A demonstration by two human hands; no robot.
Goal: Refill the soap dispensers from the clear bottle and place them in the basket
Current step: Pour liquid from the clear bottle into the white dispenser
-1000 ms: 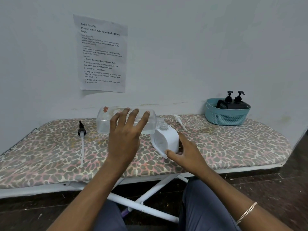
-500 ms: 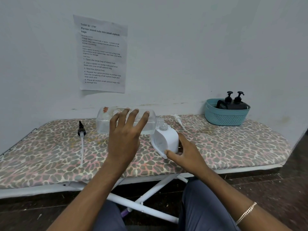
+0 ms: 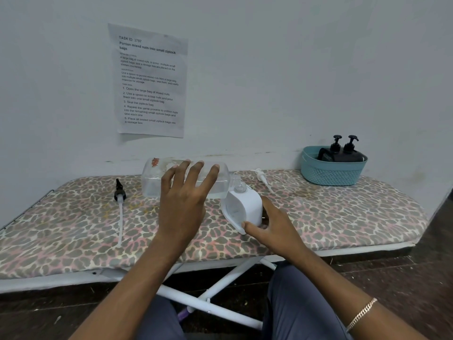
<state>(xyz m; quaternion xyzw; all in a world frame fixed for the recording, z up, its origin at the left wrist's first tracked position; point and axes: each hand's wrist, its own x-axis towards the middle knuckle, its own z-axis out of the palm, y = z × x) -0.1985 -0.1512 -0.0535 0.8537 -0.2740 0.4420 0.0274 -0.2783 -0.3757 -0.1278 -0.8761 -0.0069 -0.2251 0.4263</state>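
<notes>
While the clear rectangular plastic bottle [image 3: 153, 184] is held on its side by the spread fingers of the left hand [image 3: 182, 207], its neck is set at the open mouth of the white rounded plastic dispenser [image 3: 242, 208], gripped low by the fingers of the right hand [image 3: 274, 228] on the leopard-print ironing board [image 3: 73, 229]. Pouring is judged in hand. Next, the white pump [image 3: 262, 177] beyond the right fingers must be refitted.

Reference: white dispenser [image 3: 242, 209]. To its left, the clear bottle [image 3: 154, 185], held level by the left hand [image 3: 182, 204], bars the way; farther left lies a black pump [image 3: 120, 192]. The right hand [image 3: 277, 229] covers its near right side. Behind it, rightward, lies a white pump [image 3: 263, 177]. Farther right, bare ironing board [image 3: 343, 217] runs to the basket [image 3: 331, 173].
</notes>
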